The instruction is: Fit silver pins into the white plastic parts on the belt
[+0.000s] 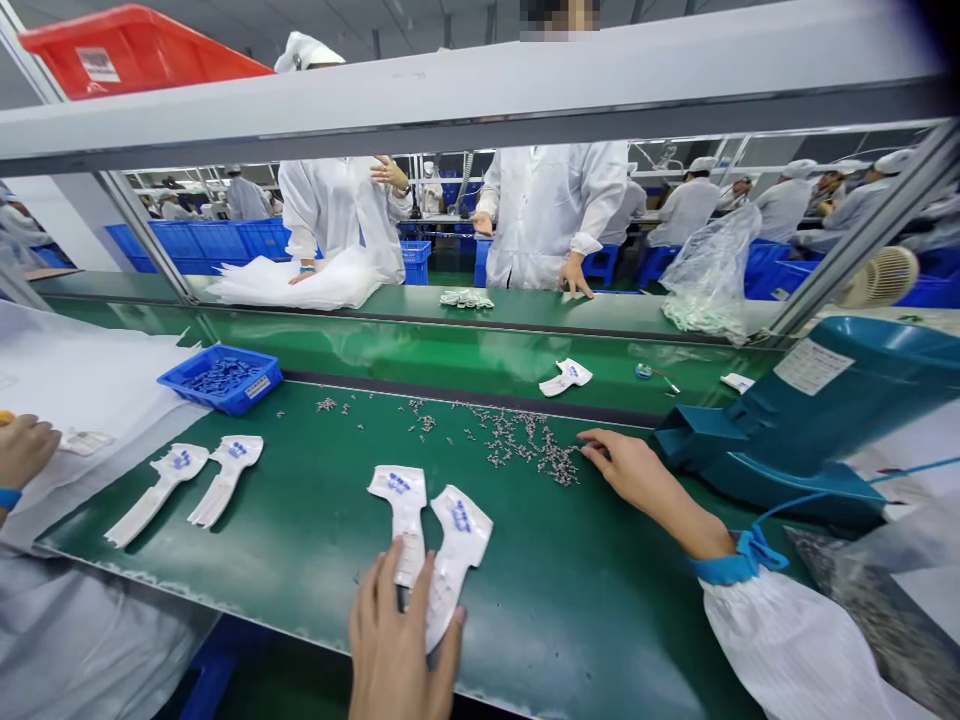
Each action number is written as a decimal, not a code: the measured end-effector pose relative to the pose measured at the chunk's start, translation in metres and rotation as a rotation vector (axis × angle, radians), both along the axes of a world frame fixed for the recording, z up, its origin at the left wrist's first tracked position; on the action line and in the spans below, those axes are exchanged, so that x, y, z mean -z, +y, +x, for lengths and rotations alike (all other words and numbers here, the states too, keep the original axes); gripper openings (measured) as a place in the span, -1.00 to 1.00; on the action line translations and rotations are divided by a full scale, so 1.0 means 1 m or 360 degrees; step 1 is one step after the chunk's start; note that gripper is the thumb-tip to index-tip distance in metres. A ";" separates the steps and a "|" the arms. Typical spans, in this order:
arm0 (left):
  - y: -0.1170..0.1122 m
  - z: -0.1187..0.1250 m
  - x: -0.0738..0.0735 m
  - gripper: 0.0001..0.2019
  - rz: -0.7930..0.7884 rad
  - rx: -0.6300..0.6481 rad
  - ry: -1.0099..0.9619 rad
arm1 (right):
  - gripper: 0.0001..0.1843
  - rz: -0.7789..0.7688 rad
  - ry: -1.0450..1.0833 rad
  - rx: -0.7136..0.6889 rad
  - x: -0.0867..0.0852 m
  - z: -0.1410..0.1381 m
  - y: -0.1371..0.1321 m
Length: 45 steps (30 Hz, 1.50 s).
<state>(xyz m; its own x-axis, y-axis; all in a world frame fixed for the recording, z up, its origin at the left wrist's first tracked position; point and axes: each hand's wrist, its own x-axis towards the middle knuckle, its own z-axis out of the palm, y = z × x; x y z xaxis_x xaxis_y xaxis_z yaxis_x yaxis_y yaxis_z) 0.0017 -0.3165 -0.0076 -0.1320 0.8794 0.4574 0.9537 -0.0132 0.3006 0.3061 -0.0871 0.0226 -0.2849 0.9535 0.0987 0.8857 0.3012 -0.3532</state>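
At the far left, a co-worker's hand [24, 450] with a blue wristband rests on a white sheet [97, 350], near a blue tray [219, 380] of small dark parts. Two white paddle-shaped pieces [180, 468] lie on the green mat [247, 600], well apart from a second pair [405, 500] at the middle of its near edge.

The left hand [397, 640] comes in over that edge and overlaps the second pair. Its fingers [381, 590] are spread and lie over the stem of the right piece, but I cannot tell if they grip it.

Farther on, small metal parts [521, 445] are strewn across the smooth mat in a loose, grainy drift. The right hand [637, 470], with a blue cuff and white sleeve, reaches its edge. Its fingers [600, 447] are extended and slightly curled, and hold nothing visible.

Just right of that hand stands a teal molded machine [780, 450]. Beyond a dark strip, people in white coats [555, 210] work at a far bench [615, 312].
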 end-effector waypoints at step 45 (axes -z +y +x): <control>0.027 0.081 -0.027 -0.61 -0.0146 0.0810 -0.0228 | -0.77 -0.0899 0.0720 -0.0191 -0.055 -0.054 -0.154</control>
